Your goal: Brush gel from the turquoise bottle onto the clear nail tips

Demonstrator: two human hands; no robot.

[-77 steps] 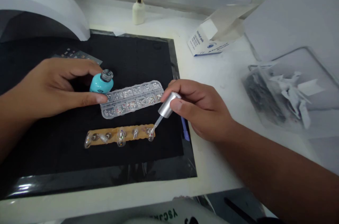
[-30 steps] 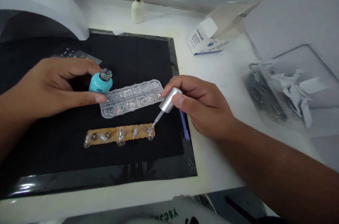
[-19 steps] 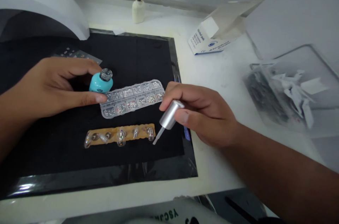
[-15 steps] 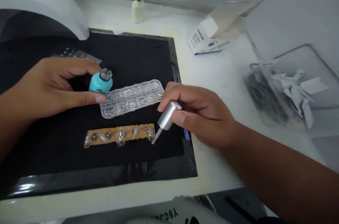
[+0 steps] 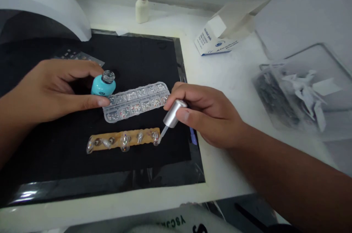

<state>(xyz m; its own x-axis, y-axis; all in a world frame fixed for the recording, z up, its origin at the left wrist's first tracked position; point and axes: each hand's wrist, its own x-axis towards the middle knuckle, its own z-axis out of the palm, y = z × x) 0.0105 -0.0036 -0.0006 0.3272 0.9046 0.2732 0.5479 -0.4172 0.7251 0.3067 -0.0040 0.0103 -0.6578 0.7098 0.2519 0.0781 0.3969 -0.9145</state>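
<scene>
My left hand (image 5: 66, 91) grips an uncapped turquoise bottle (image 5: 103, 86) between thumb and fingers, beside the near-left end of a clear compartment case (image 5: 137, 101) filled with small gems. Pinched in my right hand (image 5: 203, 113) is a silver-capped brush (image 5: 173, 115), its pale tip pointing down-left at the rightmost clear decorated nail piece (image 5: 156, 138). That tip is at the edge of the piece; whether they touch I cannot tell. Several such pieces sit in a row on an orange-brown strip (image 5: 117, 141), which lies on the black mat (image 5: 90, 168).
A white curved device (image 5: 55, 2) stands at the upper left, near a sheet of small stickers (image 5: 85, 57). Behind the mat is a cream bottle with a gold stem (image 5: 142, 11). An alcohol pads box (image 5: 217, 36) and a clear bin (image 5: 299, 97) stand at the right.
The brush in my right hand has moved slightly up and left, bringing its tip to the rightmost nail piece. My left hand still holds the bottle in nearly the same place.
</scene>
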